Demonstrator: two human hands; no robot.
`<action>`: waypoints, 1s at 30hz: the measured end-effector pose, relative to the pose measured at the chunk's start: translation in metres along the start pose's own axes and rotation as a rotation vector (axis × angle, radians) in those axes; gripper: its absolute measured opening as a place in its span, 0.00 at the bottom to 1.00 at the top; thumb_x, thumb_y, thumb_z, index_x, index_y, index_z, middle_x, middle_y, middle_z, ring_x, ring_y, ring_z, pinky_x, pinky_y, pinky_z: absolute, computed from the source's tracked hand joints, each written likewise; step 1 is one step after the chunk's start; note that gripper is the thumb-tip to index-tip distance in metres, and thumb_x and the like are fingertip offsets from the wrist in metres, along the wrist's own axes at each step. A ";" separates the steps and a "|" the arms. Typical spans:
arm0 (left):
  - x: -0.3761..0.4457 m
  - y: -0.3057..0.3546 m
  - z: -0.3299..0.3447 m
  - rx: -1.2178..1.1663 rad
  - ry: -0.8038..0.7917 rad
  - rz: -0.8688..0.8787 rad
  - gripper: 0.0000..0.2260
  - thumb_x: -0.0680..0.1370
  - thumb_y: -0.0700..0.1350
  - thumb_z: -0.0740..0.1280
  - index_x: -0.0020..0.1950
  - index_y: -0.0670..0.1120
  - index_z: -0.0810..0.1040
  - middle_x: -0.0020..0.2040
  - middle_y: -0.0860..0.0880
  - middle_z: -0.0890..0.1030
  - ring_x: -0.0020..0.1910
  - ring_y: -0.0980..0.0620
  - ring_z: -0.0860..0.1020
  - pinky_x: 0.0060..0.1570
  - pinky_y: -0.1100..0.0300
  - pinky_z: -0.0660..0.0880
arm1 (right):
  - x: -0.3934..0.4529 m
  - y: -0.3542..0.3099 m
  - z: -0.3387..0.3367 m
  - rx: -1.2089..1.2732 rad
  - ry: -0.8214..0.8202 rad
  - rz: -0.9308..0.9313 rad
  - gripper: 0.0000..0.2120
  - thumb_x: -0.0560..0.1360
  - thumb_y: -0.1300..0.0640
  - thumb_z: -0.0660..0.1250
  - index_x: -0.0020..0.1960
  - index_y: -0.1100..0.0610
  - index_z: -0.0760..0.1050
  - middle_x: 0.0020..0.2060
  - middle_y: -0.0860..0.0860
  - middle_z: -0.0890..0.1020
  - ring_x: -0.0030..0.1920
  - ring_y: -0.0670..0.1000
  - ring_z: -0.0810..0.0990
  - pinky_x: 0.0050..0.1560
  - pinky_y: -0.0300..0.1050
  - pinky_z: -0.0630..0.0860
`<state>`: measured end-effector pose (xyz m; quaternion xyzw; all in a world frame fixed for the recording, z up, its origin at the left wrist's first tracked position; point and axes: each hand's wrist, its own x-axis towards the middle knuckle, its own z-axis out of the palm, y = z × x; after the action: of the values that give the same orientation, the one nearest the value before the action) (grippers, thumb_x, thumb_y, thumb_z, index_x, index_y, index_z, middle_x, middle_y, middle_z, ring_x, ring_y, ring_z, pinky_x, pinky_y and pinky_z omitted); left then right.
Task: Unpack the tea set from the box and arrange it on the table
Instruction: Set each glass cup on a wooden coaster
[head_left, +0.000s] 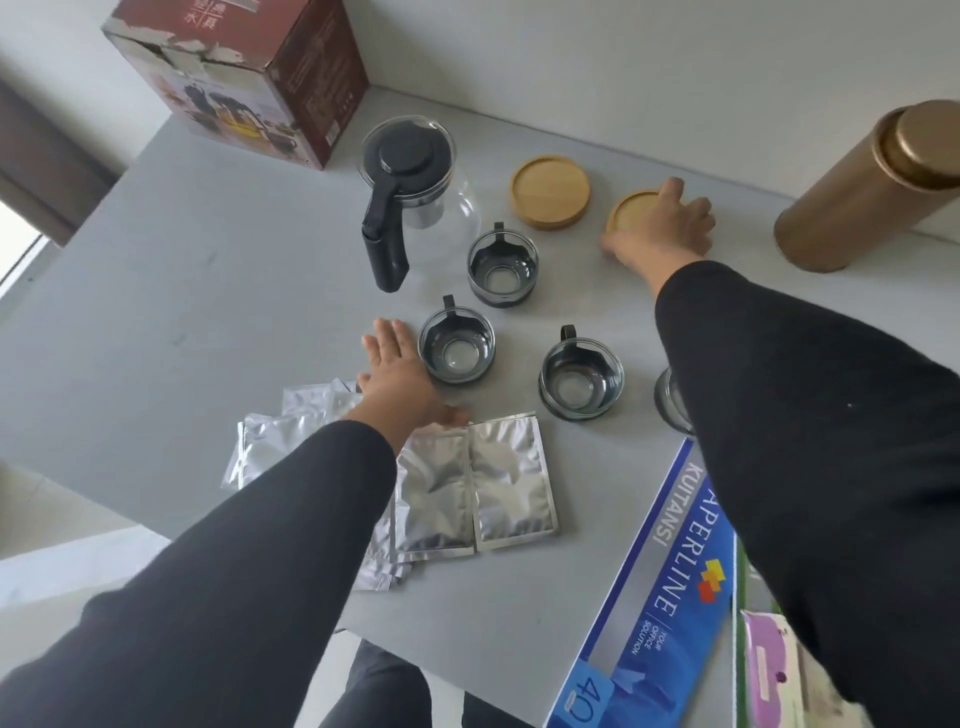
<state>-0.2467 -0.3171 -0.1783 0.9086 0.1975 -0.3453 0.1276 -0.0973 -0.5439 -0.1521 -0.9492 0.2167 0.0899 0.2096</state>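
Bamboo coaster (631, 215) sits under my right hand (667, 223), fingers curled over its rim to place it beside its twin (549, 190); my left hand (397, 366) rests flat, fingers straight, steadying a glass cup (456, 352) on the tabletop (208, 291).

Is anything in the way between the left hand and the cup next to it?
No. The left hand lies open on the table right beside the nearest cup, with nothing between them. The silver packets lie nearer the person, under the wrist, not in the path.
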 end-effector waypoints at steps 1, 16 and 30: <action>0.000 0.000 0.000 -0.001 -0.003 0.003 0.63 0.64 0.58 0.78 0.76 0.41 0.31 0.77 0.45 0.31 0.77 0.43 0.35 0.73 0.43 0.51 | -0.005 0.000 -0.002 -0.021 0.034 -0.009 0.39 0.65 0.49 0.72 0.71 0.54 0.58 0.67 0.60 0.64 0.67 0.61 0.63 0.64 0.52 0.66; -0.001 0.000 -0.002 -0.030 -0.011 0.016 0.63 0.65 0.57 0.78 0.76 0.41 0.31 0.76 0.45 0.31 0.76 0.43 0.34 0.74 0.42 0.50 | -0.069 0.001 0.026 -0.085 0.011 0.124 0.41 0.62 0.45 0.74 0.67 0.58 0.59 0.63 0.60 0.70 0.63 0.60 0.68 0.61 0.51 0.66; -0.002 -0.001 -0.001 -0.049 -0.007 0.032 0.62 0.65 0.56 0.78 0.76 0.41 0.31 0.76 0.44 0.31 0.76 0.43 0.34 0.73 0.41 0.50 | -0.073 -0.004 0.029 -0.165 -0.018 0.177 0.43 0.62 0.43 0.75 0.67 0.58 0.59 0.63 0.60 0.70 0.63 0.59 0.69 0.61 0.51 0.65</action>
<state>-0.2479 -0.3160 -0.1759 0.9071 0.1907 -0.3413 0.1559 -0.1625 -0.5004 -0.1574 -0.9396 0.2895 0.1340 0.1240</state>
